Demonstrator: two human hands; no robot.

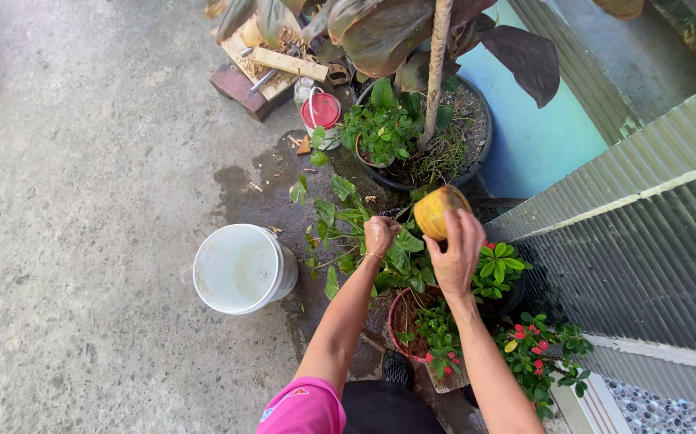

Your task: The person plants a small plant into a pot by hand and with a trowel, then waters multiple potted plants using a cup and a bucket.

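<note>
My right hand (456, 245) clamps a yellow cup (438, 212), mouth tilted left toward my left hand (380, 235) — fisted in the leafy plant (368, 241) just beside, below the cup.

left: bare concrete floor (82, 161), open | white bucket (239, 269) just left of the leafy pots | ahead: big black pot (476, 153) plus trunk (438, 64) block | right: corrugated wall (645, 241) tight against flowering plant (537, 345) | gap behind pots probably too narrow.
</note>
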